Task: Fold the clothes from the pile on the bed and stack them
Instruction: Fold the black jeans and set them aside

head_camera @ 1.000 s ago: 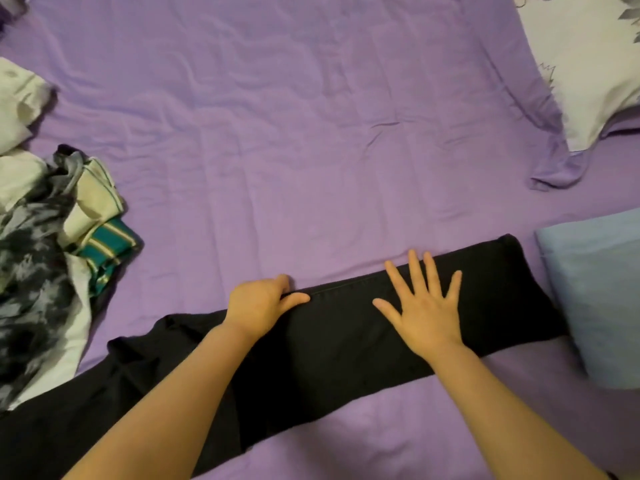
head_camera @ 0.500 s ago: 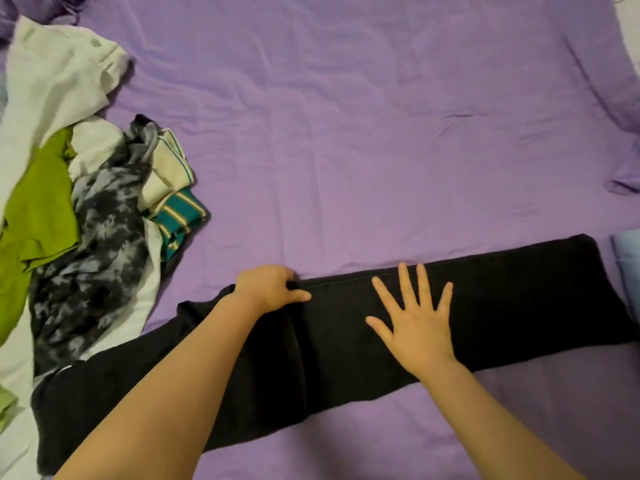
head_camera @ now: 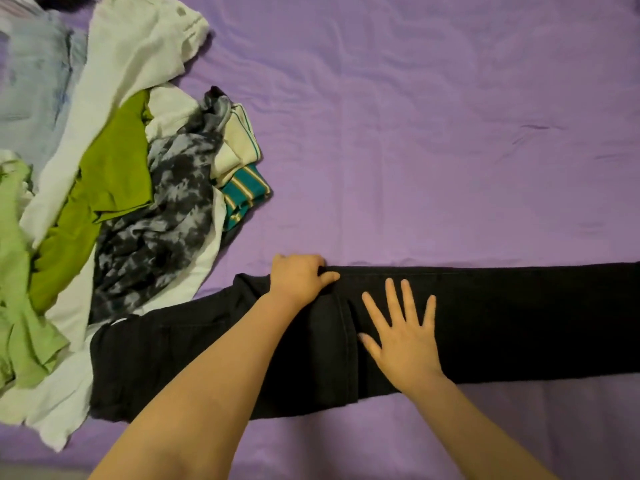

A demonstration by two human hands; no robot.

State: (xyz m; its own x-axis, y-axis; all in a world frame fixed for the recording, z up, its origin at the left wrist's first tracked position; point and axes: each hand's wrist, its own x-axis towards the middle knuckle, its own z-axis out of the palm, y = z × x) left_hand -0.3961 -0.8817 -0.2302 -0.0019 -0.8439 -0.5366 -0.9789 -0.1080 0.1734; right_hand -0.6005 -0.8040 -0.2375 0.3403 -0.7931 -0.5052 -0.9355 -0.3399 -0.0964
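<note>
Black trousers [head_camera: 502,317] lie lengthwise across the purple bed, folded leg on leg, running from the lower left off the right edge. My left hand [head_camera: 299,277] grips their far edge near the crotch, fingers curled over the fabric and thumb on top. Flat on the trousers just to the right of it, my right hand [head_camera: 403,330] presses down with fingers spread. The pile of unfolded clothes [head_camera: 114,188] sits at the left: white, green, grey tie-dye and teal striped pieces.
The purple bed sheet [head_camera: 433,133] stretches wrinkled beyond the trousers and to the right. A pale blue garment [head_camera: 34,84] lies at the pile's far left. The bed's near edge runs along the bottom left corner.
The view has swung left, bringing more of the pile in and losing the pillows at the right. Both hands have slid left along the trousers, keeping the same hold.
</note>
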